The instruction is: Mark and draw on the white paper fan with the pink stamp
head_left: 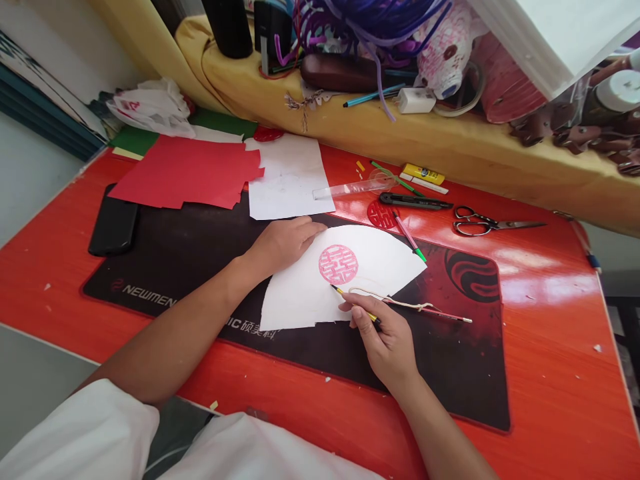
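Note:
A fan-shaped piece of white paper (295, 300) lies on the dark mat, with a round pink lattice pattern (339, 265) near its middle. My left hand (287, 243) rests on the paper's upper left edge, fingers stretched out. In my right hand (383, 333) is a thin yellow-and-black pen (340, 291), its dark tip at the lower edge of the pattern. Whether the tip touches the paper, I cannot tell. Just beyond my right fingers, a pencil (453, 315) with a pale string (385, 298) tied to it lies across the paper's edge and the mat.
Along the mat's far side are a pink-and-green pen (410, 238), a red round cut-out (383, 215), a black utility knife (416, 201), scissors (493, 224) and a clear ruler (350, 188). Red paper (185, 170), a white sheet (290, 180) and a black phone (114, 223) lie left.

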The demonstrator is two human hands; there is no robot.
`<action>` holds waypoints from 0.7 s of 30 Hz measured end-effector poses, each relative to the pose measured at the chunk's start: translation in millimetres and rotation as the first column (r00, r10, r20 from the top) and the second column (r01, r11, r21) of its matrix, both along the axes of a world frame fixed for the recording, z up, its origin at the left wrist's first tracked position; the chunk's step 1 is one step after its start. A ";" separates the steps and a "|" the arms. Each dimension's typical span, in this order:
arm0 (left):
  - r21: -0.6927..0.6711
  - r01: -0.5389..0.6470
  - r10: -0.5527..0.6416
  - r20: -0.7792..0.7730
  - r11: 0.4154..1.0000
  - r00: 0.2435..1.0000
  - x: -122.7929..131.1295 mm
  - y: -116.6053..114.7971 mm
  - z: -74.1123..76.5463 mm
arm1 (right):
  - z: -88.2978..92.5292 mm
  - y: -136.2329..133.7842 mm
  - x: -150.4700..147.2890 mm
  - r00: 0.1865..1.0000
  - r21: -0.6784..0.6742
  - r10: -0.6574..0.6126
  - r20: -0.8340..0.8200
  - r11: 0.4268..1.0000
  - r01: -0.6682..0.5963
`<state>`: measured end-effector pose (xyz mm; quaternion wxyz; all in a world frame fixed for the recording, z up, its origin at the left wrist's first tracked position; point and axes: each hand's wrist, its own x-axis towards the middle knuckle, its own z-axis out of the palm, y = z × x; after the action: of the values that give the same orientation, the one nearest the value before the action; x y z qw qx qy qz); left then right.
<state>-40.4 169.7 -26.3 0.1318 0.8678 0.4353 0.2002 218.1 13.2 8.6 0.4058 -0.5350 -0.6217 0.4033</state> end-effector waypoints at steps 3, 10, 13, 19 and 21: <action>-0.006 -0.004 0.004 -0.006 1.000 1.000 -0.5 -0.1 0.4 | 0.4 0.1 0.2 1.000 -0.002 0.012 0.007 1.000 -0.012; -0.003 -0.011 0.011 -0.006 1.000 1.000 -0.6 -0.5 0.1 | -0.1 -0.6 1.6 0.999 -0.012 0.031 0.031 0.999 -0.030; 0.004 -0.013 0.013 0.000 1.000 1.000 -0.1 -0.4 -0.2 | 0.2 -0.5 2.3 0.999 -0.011 0.044 0.028 0.999 -0.044; 0.004 -0.002 0.002 -0.011 1.000 1.000 -0.5 -0.5 0.8 | -0.2 -0.4 2.4 0.999 0.007 0.046 0.000 0.999 -0.046; 0.001 -0.007 0.007 -0.010 1.000 1.000 -0.9 -0.5 0.6 | -0.7 -0.4 2.0 0.999 0.009 0.042 -0.009 0.999 -0.042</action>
<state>-41.3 169.2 -25.8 0.1284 0.8673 0.4390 0.1963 220.1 12.9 7.9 0.4026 -0.5182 -0.6325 0.4115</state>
